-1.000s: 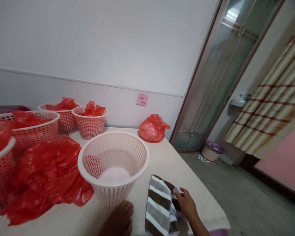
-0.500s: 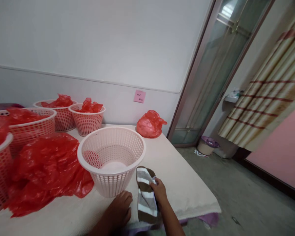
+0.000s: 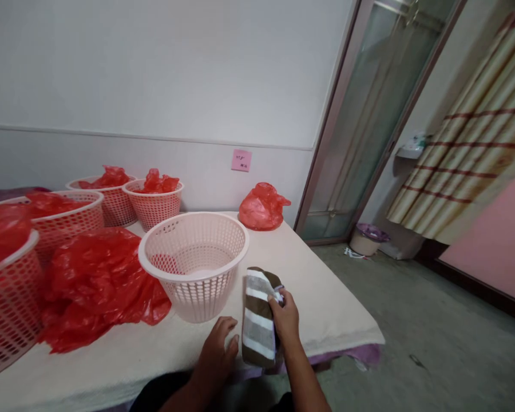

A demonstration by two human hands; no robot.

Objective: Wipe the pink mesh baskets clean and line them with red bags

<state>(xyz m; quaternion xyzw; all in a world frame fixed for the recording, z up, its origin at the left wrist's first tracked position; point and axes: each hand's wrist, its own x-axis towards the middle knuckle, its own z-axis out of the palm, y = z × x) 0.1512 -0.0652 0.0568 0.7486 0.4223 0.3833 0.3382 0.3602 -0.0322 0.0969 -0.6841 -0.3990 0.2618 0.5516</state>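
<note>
My right hand (image 3: 285,315) pinches the right side of a folded striped cloth (image 3: 258,326) with brown, grey and white bands. The cloth lies at the near edge of the white-covered bed or table (image 3: 317,297). Just left of it is my left hand (image 3: 220,346), thumb and fingers apart, holding nothing. Beyond my left hand stands an upright pale pink plastic basket (image 3: 201,294) with nothing seen inside. A crumpled red plastic bag (image 3: 98,280) spreads out to the basket's left.
Several baskets with red bags in them, such as this one by the wall (image 3: 154,209), stand at the left. A full red bag (image 3: 264,207) sits at the far right corner. A pink note (image 3: 241,160) is on the wall, and a bin (image 3: 366,240) stands on the floor.
The view has shifted slightly. The striped cloth has been turned or folded a little in my right hand. My left hand's fingers have spread apart and come away from the basket's base.
</note>
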